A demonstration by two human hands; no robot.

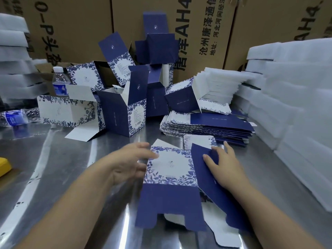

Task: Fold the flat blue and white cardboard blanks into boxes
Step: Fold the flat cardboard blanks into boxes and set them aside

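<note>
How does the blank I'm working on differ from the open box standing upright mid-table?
The blank is barely opened, one navy panel lifted under the right hand, the left hand holding its edge; the upright box is squared. The blank lies low on the table; the box stands, top flaps open. Both share navy sides and floral white faces.

Bare forearms, left hand (129,163), right hand (224,167)

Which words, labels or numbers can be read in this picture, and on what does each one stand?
"唐泽AH4": middle carton, turned sideways.
"沧州唐泽通信": same carton.
"地址:河北河间经济": same carton, cut off.
"AH4": right carton, cut off.
"P头": left carton; the rest is unclear.
Labels on the upright bottle and the lying bottle: blurred.
Print on the folded boxes and the blank: too small to read.
</note>
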